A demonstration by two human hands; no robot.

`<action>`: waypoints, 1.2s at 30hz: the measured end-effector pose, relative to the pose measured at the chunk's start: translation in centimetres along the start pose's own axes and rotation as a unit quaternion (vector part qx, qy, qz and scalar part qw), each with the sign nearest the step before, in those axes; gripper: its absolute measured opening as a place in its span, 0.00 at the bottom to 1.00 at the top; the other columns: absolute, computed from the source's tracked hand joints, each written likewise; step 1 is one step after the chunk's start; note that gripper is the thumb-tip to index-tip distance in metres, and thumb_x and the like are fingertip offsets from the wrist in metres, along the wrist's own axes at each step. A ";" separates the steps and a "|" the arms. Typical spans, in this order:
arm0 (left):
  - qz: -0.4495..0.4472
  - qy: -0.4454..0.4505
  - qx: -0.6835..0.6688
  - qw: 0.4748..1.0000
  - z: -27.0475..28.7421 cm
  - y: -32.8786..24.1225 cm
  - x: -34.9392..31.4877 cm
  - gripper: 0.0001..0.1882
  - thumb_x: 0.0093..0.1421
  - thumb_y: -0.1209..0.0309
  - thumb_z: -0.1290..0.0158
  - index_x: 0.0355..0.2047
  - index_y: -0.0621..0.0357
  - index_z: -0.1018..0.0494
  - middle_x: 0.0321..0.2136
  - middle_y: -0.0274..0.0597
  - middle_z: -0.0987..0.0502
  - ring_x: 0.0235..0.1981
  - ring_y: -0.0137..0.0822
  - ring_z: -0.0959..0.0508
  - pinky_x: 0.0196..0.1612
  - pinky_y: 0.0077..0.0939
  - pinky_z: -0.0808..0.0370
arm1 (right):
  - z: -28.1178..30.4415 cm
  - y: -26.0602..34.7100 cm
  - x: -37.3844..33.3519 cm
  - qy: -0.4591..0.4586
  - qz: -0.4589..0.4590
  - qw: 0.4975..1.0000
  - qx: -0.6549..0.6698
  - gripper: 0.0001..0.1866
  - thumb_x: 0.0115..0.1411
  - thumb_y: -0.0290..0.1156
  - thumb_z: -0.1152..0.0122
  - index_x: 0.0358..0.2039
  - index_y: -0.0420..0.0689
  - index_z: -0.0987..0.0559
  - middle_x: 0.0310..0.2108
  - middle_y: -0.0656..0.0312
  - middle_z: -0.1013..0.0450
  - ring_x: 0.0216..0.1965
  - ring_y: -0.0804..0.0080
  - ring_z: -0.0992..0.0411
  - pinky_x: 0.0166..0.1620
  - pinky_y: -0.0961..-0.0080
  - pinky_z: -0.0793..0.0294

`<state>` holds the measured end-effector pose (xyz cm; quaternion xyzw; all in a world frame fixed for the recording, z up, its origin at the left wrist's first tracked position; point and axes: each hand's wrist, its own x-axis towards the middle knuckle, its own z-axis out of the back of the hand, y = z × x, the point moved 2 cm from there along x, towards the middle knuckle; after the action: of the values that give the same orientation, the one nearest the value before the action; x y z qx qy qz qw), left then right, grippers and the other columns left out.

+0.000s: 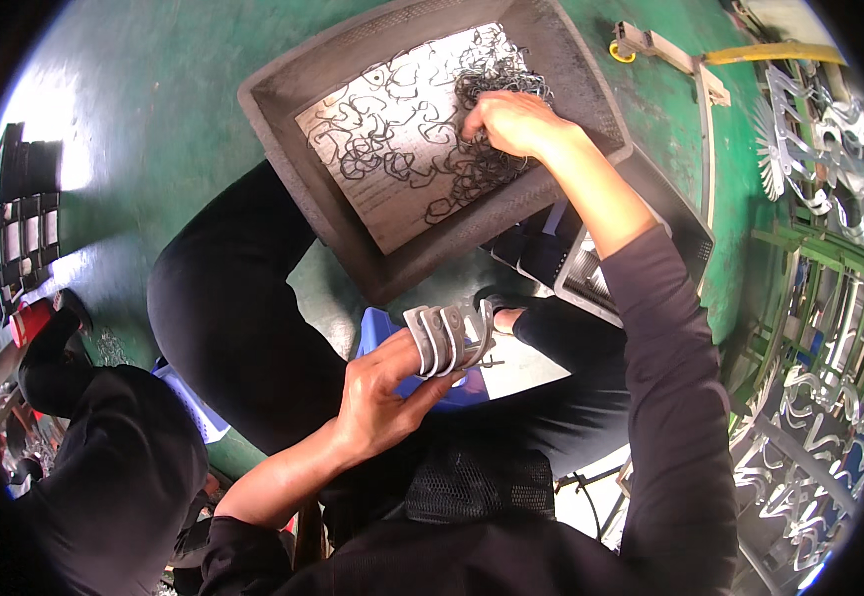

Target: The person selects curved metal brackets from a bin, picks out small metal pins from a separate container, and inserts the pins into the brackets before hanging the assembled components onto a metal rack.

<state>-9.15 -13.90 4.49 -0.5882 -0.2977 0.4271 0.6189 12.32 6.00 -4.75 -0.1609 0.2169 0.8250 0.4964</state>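
My left hand (382,397) is closed around several curved grey metal brackets (444,340), lined up side by side in front of my lap. They have rounded, hook-like shapes, and small holes show in some. My right hand (513,123) reaches into a grey plastic tray (353,246), its fingers curled down at a dense heap of thin dark wire clips (487,179). Its fingertips are partly hidden, so I cannot make out what is between them. More bent wire clips (392,89) lie scattered over the pale sheet lining the tray.
Below the tray's right side is another grey crate (690,243). A blue bin (377,328) stands between my legs. Metal racks with hanging silvery parts (799,437) line the right. At left are another person's dark-clothed leg (114,447) and stacked black containers (20,233).
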 end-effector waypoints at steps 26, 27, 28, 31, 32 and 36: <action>0.004 -0.002 -0.020 1.000 -0.1 0.2 0.4 0.14 0.46 0.80 0.42 0.36 0.61 0.25 0.34 0.46 0.24 0.38 0.43 0.24 0.42 0.30 0.29 | 1.5 -1.1 4.8 -0.071 -0.021 0.995 0.065 0.15 0.46 0.19 0.49 0.32 0.51 0.21 0.32 0.62 0.25 0.38 0.66 0.28 0.44 0.71 0.31; 0.004 -0.001 -0.021 1.000 -0.1 0.3 0.4 0.14 0.46 0.80 0.42 0.36 0.61 0.25 0.34 0.46 0.24 0.38 0.43 0.24 0.42 0.30 0.28 | 1.4 -0.8 4.5 -0.066 -0.013 0.996 0.063 0.16 0.45 0.18 0.49 0.31 0.52 0.20 0.32 0.62 0.25 0.39 0.65 0.28 0.44 0.70 0.31; 0.005 0.000 -0.022 1.000 -0.1 0.3 0.3 0.14 0.46 0.80 0.42 0.36 0.61 0.25 0.34 0.46 0.24 0.38 0.43 0.24 0.42 0.29 0.28 | 1.3 -0.6 4.3 -0.061 -0.005 0.996 0.062 0.17 0.44 0.17 0.50 0.31 0.52 0.20 0.32 0.61 0.25 0.39 0.64 0.27 0.45 0.69 0.31; 0.006 0.006 -0.021 1.000 -0.2 0.4 0.3 0.14 0.46 0.80 0.42 0.36 0.61 0.25 0.34 0.46 0.24 0.38 0.43 0.24 0.41 0.29 0.28 | 1.2 -0.8 4.1 -0.034 -0.018 0.998 0.044 0.15 0.43 0.19 0.48 0.30 0.52 0.20 0.33 0.61 0.25 0.41 0.65 0.28 0.44 0.68 0.30; 0.007 0.008 -0.020 1.000 -0.2 0.4 0.3 0.14 0.46 0.80 0.42 0.36 0.61 0.25 0.34 0.46 0.24 0.38 0.43 0.24 0.41 0.29 0.28 | 1.0 -0.9 4.0 -0.055 -0.007 0.998 0.042 0.15 0.43 0.19 0.48 0.29 0.52 0.20 0.33 0.61 0.25 0.41 0.66 0.28 0.44 0.68 0.30; 0.012 0.010 -0.020 1.000 -0.3 0.6 0.3 0.14 0.45 0.80 0.42 0.35 0.61 0.25 0.34 0.46 0.24 0.38 0.43 0.24 0.41 0.29 0.28 | 1.5 0.8 4.1 -0.043 0.007 0.992 0.122 0.12 0.46 0.22 0.45 0.31 0.50 0.20 0.31 0.62 0.24 0.37 0.70 0.27 0.42 0.73 0.30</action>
<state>-8.84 -13.81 3.84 -0.6084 -0.2928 0.4225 0.6046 9.73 9.50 -5.31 -0.0624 0.2954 0.8019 0.5156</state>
